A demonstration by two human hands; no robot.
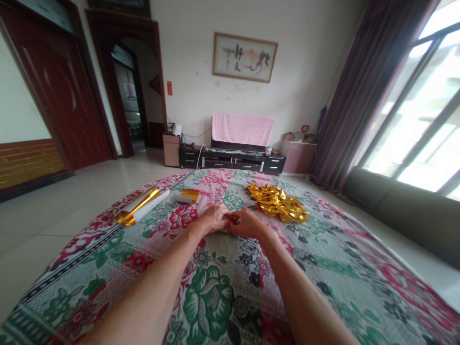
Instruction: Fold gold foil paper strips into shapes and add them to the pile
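Note:
My left hand [214,218] and my right hand [247,223] meet low over the flowered tablecloth [208,297], fingertips together in a pinch. Both are closed. A small glint shows between the fingers, but what they hold is too small and hidden to name. Just right of my right hand lies a heap of crumpled, folded gold foil pieces [278,202]. Beyond my left hand is a short roll of gold foil with a white underside [189,195]. Farther left rests a longer, loosely rolled sheet of gold foil [143,207], also white on one side.
The cloth-covered surface has a rounded far edge. Behind it, a low black cabinet [247,163] stands by the wall, with a pink cloth [242,128] over a screen. A purple curtain [359,96] and window are at right; a red door [59,86] is at left.

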